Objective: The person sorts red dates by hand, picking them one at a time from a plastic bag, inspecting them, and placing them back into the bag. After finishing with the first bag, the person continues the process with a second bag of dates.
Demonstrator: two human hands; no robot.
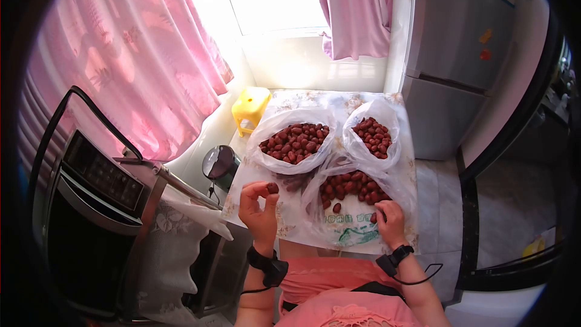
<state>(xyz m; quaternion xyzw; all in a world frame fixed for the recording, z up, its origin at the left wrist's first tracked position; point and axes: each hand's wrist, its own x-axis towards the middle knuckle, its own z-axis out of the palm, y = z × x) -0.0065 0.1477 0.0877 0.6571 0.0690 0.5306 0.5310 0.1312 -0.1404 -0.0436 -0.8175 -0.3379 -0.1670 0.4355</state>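
My left hand [259,211] pinches one wrinkled dark-red oval date [273,188] between its fingertips. My right hand [390,221] curls on the crinkly clear plastic bag [311,204], and I cannot tell its grip.

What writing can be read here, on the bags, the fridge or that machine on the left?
Nothing can be quoted.
Green print on the plastic bag under the right hand: too blurred to read.
The stickers on the fridge: too small to read.
Markings on the machine's control panel: too small to read.
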